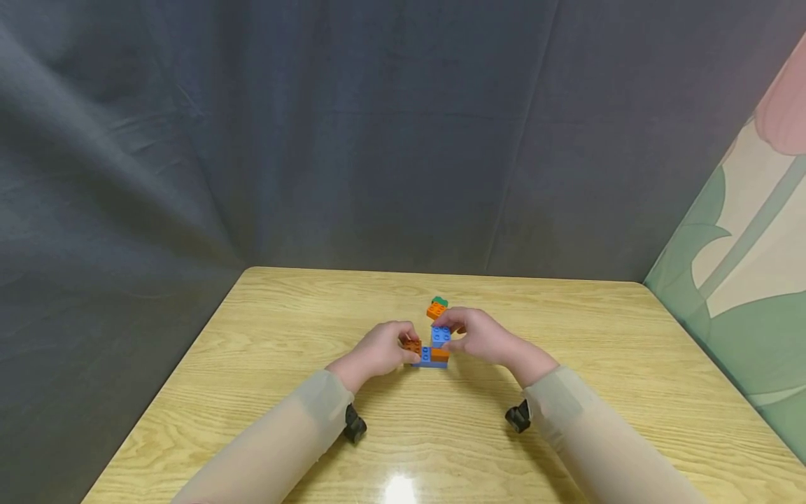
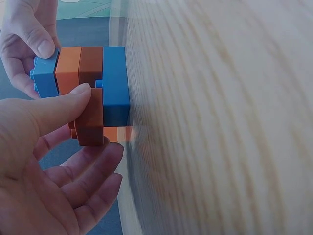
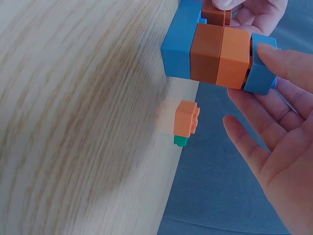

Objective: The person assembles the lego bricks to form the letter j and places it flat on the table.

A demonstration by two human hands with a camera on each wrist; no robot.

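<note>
A long blue toy brick (image 2: 115,90) forms the base of a small stack on the table. My left hand (image 1: 380,350) pinches a brown brick (image 2: 90,120) at one end of that base, thumb on its near side. At the other end stand a second brown brick (image 3: 206,54), an orange brick (image 3: 234,56) over it, and a small blue brick (image 3: 261,63) on top. The fingers and thumb of my right hand (image 1: 481,336) grip this top blue brick. A narrow dark gap with studs shows between it and the orange brick.
Behind the stack, a loose orange brick (image 1: 436,310) lies beside a green brick (image 1: 441,301). The wooden table (image 1: 302,308) ends at a dark cloth (image 1: 378,175) at the back, and a flower-patterned panel (image 1: 743,266) stands on the right.
</note>
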